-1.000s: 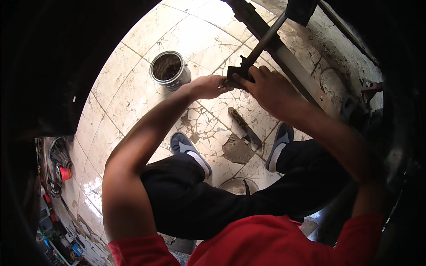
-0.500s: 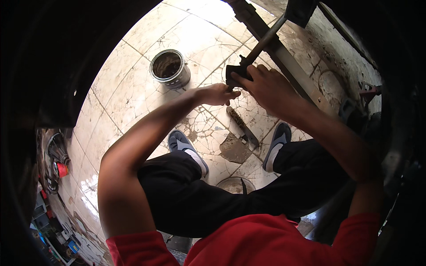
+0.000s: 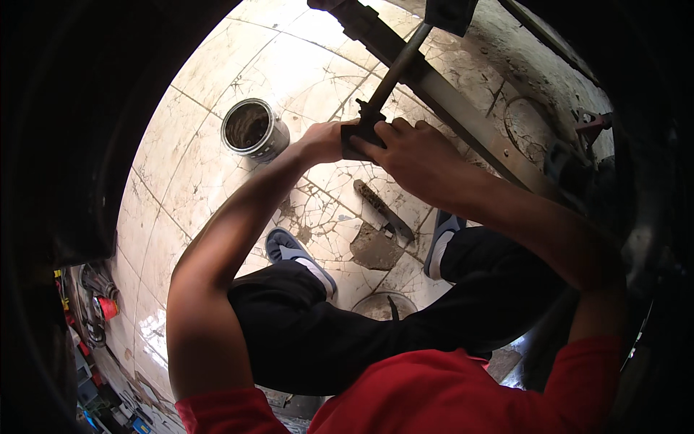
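Note:
A small dark square piece point(image 3: 361, 142), its material unclear, is between my hands at the lower end of a slanting metal rod point(image 3: 396, 74). My left hand point(image 3: 322, 143) grips the piece's left edge, with its fingertips hidden behind it. From the right, my right hand point(image 3: 413, 153) is closed on the same piece, thumb across its front. A dark clamp-like fitting point(image 3: 370, 111) sits on the rod just above the piece. Whether the piece is fixed to the rod I cannot tell.
An open metal can point(image 3: 249, 130) with dark insides stands on the cracked tile floor to the left. A wire brush point(image 3: 383, 210) lies between my feet beside a broken tile patch point(image 3: 375, 247). A long metal beam point(image 3: 463, 108) crosses behind the rod. Dark bodywork surrounds the view.
My left hand has risen from just below the dark piece to its left edge and taken hold. The right hand stays on the piece. The whole view has shifted slightly.

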Motion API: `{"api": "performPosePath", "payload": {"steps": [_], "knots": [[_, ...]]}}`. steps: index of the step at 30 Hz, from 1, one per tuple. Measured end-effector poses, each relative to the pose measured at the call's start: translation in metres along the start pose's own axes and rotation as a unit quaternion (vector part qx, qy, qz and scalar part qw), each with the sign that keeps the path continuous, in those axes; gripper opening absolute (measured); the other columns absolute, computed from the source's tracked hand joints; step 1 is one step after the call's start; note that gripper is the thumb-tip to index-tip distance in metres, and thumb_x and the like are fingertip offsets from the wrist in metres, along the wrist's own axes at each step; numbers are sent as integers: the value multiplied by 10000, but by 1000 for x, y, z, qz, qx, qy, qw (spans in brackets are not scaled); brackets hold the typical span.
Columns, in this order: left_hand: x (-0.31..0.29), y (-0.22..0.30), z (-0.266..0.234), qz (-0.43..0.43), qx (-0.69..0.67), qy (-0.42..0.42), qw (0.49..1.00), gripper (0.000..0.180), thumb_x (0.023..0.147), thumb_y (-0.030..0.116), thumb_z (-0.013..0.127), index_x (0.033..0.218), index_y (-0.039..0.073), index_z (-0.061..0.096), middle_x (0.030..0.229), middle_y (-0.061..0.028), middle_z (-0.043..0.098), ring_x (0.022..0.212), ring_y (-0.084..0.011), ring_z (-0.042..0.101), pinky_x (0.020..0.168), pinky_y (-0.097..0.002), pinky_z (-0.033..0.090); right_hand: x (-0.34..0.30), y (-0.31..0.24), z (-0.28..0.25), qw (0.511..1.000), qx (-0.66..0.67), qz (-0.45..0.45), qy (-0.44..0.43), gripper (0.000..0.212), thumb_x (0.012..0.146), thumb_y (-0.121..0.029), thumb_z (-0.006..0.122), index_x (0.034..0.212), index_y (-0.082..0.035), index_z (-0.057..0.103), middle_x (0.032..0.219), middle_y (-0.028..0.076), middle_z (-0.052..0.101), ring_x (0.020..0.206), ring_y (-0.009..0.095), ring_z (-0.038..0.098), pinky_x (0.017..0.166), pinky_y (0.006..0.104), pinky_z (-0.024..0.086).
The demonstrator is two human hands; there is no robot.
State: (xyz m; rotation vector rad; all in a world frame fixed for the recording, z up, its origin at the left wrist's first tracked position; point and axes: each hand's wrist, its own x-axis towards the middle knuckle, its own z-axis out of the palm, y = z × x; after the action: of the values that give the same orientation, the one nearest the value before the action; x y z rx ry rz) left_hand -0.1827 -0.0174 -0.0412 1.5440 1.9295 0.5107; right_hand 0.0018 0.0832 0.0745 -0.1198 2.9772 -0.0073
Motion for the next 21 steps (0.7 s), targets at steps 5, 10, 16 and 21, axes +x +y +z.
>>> {"api": "performPosePath", "payload": {"steps": [5, 10, 16, 21], "knots": [[6, -7, 15, -19, 14, 39, 999, 341, 901, 455, 622, 1163, 237, 646, 1038, -57, 714, 963, -255, 679, 788, -378, 531, 8, 6, 4, 1000, -16, -10, 7, 505, 891, -48, 546, 1393, -57, 492, 1103, 164, 568, 1031, 294, 612, 832, 406, 547], [-2, -4, 20, 6, -111, 45, 993, 404, 919, 294, 657, 1268, 114, 562, 1111, -131, 684, 1055, -307, 649, 875, -391, 508, -3, -3, 14, 998, -43, -8, 34, 559, 878, -31, 557, 1426, -62, 448, 1088, 149, 572, 998, 268, 628, 755, 360, 569], [-12, 5, -3, -43, -28, -19, 998, 279, 977, 261, 537, 1185, 93, 617, 1020, -109, 709, 967, -239, 669, 849, -379, 519, 8, 9, 10, 998, -62, -5, 25, 523, 919, -92, 574, 1429, -119, 465, 1056, 148, 578, 937, 272, 656, 763, 377, 577], [-23, 1, -6, -109, -93, -122, 982, 445, 981, 452, 493, 1141, 79, 675, 973, -109, 717, 942, -264, 675, 834, -383, 523, 5, 3, 7, 999, -27, 3, -23, 534, 936, -110, 565, 1455, -148, 444, 1046, 152, 581, 945, 293, 656, 786, 390, 574]]}}
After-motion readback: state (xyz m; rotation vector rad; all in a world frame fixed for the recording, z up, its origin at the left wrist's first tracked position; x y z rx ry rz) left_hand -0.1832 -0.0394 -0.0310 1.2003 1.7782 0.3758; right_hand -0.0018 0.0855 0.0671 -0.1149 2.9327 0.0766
